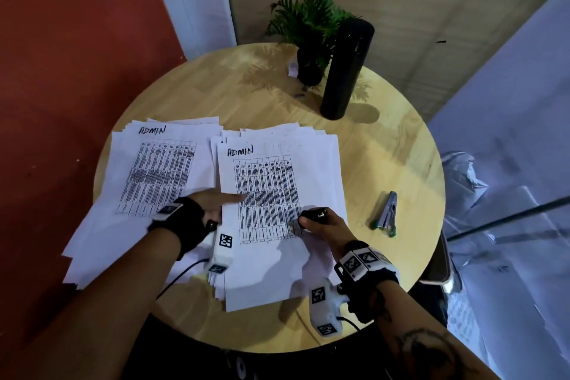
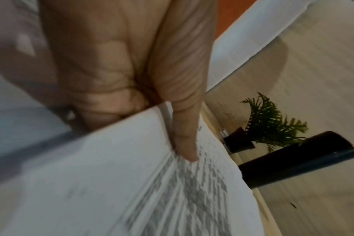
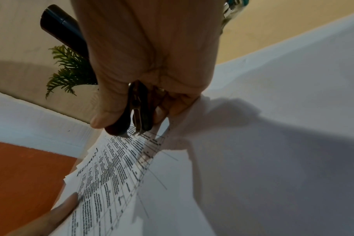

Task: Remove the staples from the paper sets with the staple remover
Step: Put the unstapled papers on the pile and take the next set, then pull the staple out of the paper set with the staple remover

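- Round wooden table [image 1: 385, 145] stands against a red wall and pale panels; two paper piles lie side by side on it.
- Left pile [image 1: 154, 173] is headed "ADMIN" and lies fanned toward the table's left edge.
- Left hand [image 1: 209, 205] lies at the left edge of the right pile [image 1: 277, 182]; its thumb stretches flat across the printed sheet.
- Left wrist view adds that the other fingers are tucked under the lifted sheets, so the hand pinches the pile's edge.
- Right hand [image 1: 320, 222] rests on the same sheet, fingers curled round the black staple remover [image 1: 317, 213].
- Right wrist view alone shows the remover's metal claws [image 3: 136, 126] close together, tips just above the print.
- Stapler [image 1: 385, 214] lies on bare wood, well right of the papers.
- Behind stand a potted plant [image 1: 308, 28] and a black flask [image 1: 347, 69].
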The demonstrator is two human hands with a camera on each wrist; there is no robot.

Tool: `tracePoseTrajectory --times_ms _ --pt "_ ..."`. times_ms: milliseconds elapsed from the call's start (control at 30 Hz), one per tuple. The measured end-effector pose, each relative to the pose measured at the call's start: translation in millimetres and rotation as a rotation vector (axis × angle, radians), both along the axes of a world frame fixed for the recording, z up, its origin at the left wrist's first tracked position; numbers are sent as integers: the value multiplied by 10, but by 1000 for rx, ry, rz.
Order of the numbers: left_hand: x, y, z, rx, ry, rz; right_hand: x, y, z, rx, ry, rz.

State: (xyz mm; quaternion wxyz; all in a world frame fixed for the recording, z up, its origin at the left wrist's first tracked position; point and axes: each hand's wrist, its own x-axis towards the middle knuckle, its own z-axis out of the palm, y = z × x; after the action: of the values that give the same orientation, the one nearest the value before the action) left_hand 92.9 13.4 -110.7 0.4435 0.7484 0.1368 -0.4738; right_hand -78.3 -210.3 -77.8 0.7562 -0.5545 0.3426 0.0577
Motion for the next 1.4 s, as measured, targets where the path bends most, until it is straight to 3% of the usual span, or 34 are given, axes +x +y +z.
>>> tracePoseTrajectory --times_ms 67,200,300,533,700,867,1067,1233,1333,1400 --pt "3 5 -249 -55 -64 18 -2 4 21 3 -1 -9" --pt "-388 -248 291 33 -451 86 0 11 115 -9 2 -15" --pt "-561 -262 381 -3 -596 152 -2 -26 219 -36 -16 -80" --pt "-607 -297 818 -214 -666 235 151 -445 732 -146 -182 -133" --pt "-528 -330 1080 -343 -650 326 349 -716 1271 -173 -246 49" --pt "-389 -200 1247 -415 -686 251 394 -783 1629 -309 -277 118" --pt "-323 -217 1424 -456 -708 206 360 -735 1942 -273 -338 310" --pt "-256 -80 1561 -452 -700 182 360 -608 2145 -242 -420 255" --pt "-158 14 1704 -429 -790 300 314 -592 2266 -235 -472 259" --pt "-68 79 1902 -433 -947 455 281 -600 2345 -250 -495 260"
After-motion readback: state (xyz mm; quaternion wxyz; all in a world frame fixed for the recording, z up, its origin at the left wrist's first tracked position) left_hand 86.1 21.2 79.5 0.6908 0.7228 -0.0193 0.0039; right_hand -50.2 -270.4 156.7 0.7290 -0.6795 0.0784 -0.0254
